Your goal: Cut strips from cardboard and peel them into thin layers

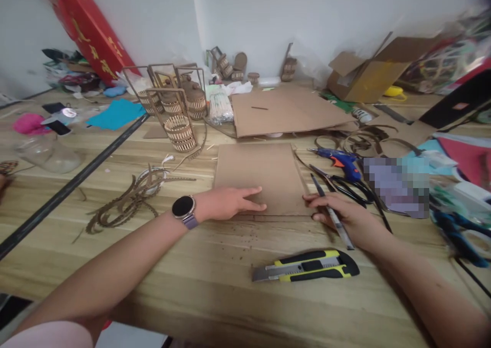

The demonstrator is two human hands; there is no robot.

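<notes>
Lying flat, back from the front edge of the desk (pixel 192 271), a cardboard square (pixel 261 169) has the left hand (pixel 230 203) on its near left corner, 2 fingers forked apart, grasping nothing. At its near right corner, fingers of the right hand (pixel 353 219) curl around a slim dark tool (pixel 339 229); whether they also pinch the cardboard, I cannot tell. A yellow-and-black utility knife (pixel 310 266) lies closer to the desk's front edge; handled baskets (pixel 180 136) stand farther back.

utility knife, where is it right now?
Head view: the utility knife lies on the wooden table, lower right of centre, on the near side of the cardboard square and below the right hand.
</notes>
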